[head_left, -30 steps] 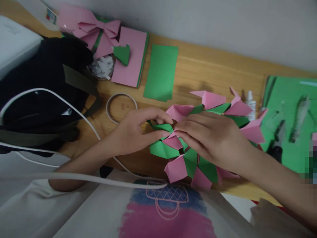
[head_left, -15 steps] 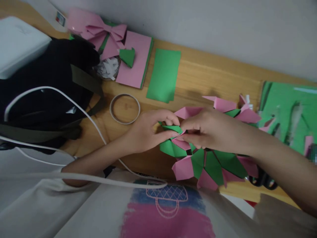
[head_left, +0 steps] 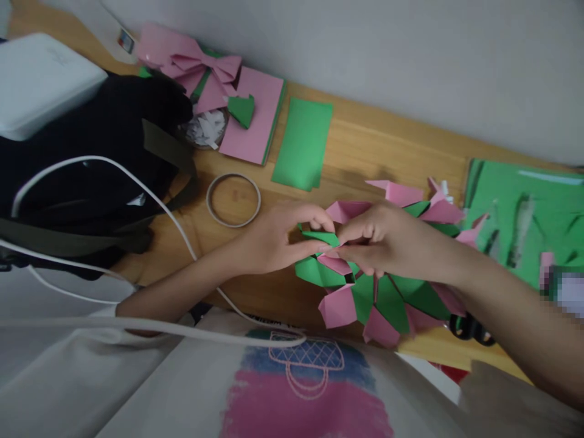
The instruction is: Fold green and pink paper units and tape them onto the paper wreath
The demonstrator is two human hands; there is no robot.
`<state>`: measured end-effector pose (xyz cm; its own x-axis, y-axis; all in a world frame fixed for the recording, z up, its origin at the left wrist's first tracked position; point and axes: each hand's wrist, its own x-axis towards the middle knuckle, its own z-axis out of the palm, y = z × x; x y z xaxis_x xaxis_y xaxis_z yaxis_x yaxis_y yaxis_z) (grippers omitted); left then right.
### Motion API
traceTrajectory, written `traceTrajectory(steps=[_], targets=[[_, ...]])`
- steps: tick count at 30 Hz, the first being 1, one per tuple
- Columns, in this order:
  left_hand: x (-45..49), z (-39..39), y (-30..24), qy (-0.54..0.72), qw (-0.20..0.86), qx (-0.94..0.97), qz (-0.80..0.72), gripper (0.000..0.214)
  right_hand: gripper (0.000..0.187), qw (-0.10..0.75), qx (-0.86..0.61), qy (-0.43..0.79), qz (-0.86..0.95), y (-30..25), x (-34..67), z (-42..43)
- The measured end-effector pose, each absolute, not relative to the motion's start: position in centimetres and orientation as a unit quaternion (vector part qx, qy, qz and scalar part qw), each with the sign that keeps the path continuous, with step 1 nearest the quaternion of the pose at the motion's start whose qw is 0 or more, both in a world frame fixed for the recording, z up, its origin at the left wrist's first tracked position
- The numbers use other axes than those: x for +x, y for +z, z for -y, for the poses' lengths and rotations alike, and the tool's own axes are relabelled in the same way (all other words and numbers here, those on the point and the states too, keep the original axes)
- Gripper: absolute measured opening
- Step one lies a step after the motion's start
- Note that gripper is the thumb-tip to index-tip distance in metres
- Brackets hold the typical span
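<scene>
A ring of folded pink and green paper pieces is in front of me, close to the table's near edge. My left hand is closed, pinching a green folded paper piece at the ring's left side between thumb and fingers. Against it, my right hand pinches the same spot, where pink paper meets the green; its fingertips partly hide what they grip. The right hand and forearm cover the middle of the ring. Pink points stick out behind the right wrist.
Left lie a roll of tape, green paper sheets, a pink stack with a paper bow, and a black bag. A white cable crosses in front. Right are a green mat and black scissor handles.
The view has shifted slightly, so the mat on the right appears further left. Both hands keep their pinch on the paper with almost no movement.
</scene>
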<state>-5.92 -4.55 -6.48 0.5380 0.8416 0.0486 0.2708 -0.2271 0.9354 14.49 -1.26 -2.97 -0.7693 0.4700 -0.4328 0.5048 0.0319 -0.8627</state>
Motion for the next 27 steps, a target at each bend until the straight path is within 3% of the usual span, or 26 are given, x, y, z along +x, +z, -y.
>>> traceTrajectory(steps=[6, 11, 18, 24, 27], targets=[[-6.6, 4.4, -6.2, 0.265, 0.484, 0.751, -0.364, 0.027, 0.014, 0.026, 0.375, -0.611, -0.696, -2.9, 14.9, 1.2], [-6.5, 4.4, -6.0, 0.24, 0.485, 0.755, -0.37, 0.025, 0.026, 0.038, 0.354, -0.608, -0.71, -2.4, 14.9, 1.3], [-5.8, 5.2, -5.4, 0.219, 0.441, 0.776, -0.395, 0.028, 0.02, 0.056, 0.365, -0.596, -0.713, -2.2, 14.5, 1.2], [-4.9, 5.6, -5.0, 0.222, 0.413, 0.773, -0.428, 0.059, 0.016, 0.064, 0.334, -0.579, -0.741, -2.6, 14.1, 0.5], [-4.9, 5.5, -4.9, 0.223, 0.432, 0.773, -0.409, 0.062, 0.017, 0.07, 0.309, -0.586, -0.746, -2.8, 13.8, 0.3]])
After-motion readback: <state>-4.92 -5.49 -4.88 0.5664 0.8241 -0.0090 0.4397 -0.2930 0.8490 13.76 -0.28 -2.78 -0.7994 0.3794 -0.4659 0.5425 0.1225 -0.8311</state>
